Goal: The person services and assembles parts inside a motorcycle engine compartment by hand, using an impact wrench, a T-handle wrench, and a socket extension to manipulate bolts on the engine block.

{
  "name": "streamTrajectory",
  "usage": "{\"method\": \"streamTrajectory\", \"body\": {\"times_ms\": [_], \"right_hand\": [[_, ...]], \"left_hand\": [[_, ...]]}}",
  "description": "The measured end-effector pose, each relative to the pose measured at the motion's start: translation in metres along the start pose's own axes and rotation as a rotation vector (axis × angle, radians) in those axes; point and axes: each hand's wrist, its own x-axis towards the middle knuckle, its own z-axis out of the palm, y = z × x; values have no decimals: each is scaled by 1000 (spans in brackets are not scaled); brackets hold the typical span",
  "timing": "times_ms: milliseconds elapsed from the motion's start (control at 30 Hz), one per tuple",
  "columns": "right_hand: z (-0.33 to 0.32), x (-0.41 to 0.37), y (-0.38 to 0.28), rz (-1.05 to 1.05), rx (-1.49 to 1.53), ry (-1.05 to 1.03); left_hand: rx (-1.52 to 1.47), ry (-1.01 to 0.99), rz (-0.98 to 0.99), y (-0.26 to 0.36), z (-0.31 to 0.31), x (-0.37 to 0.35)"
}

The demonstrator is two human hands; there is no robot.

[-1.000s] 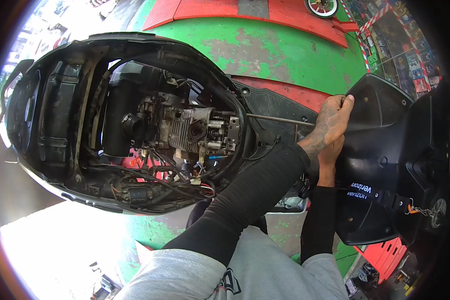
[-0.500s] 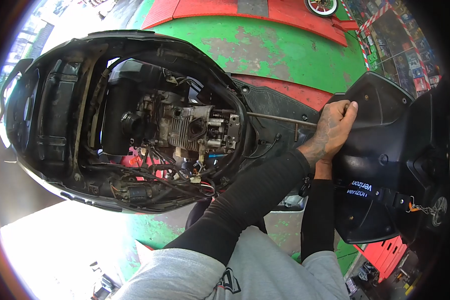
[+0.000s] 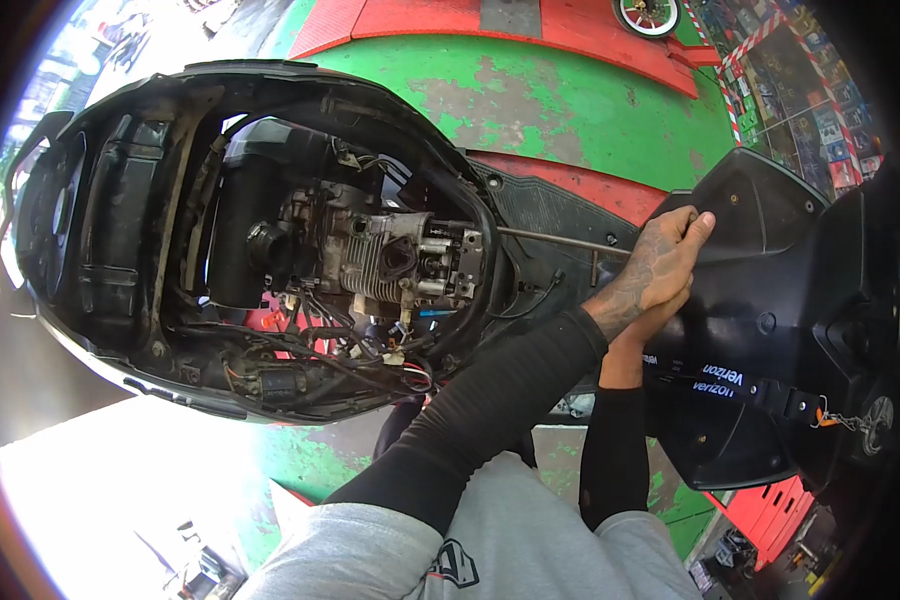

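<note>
My left hand (image 3: pixel 658 258), tattooed on the back, is closed round the near end of a long metal rod (image 3: pixel 560 240). The rod runs left to the scooter's bared engine (image 3: pixel 400 258), its far end passing under the dark frame edge. A short metal bar (image 3: pixel 595 268) hangs below the rod, just left of the hand. My right hand (image 3: pixel 652 322) is tucked under and behind the left one, its fingers mostly hidden. Cooling fins and bright valve parts show on the engine.
The scooter's black body shell (image 3: pixel 120 210) surrounds the engine, with loose wires (image 3: pixel 380 350) below it. Black front panels (image 3: pixel 750 310) stand right of my hands, beside the footboard (image 3: pixel 560 200). A red lift platform (image 3: pixel 420 20) with a wheel (image 3: pixel 650 12) lies beyond the green floor (image 3: pixel 550 95).
The lower right forearm has shifted left, and more of the right wrist shows beneath the left hand. The left hand has moved slightly left and down; the rod stays at the engine.
</note>
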Motion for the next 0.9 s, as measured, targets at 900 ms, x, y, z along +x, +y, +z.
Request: {"method": "streamTrajectory", "body": {"times_ms": [900], "right_hand": [[-1, -6, -7, 174, 135, 6]], "left_hand": [[251, 23, 547, -32, 3, -39]]}}
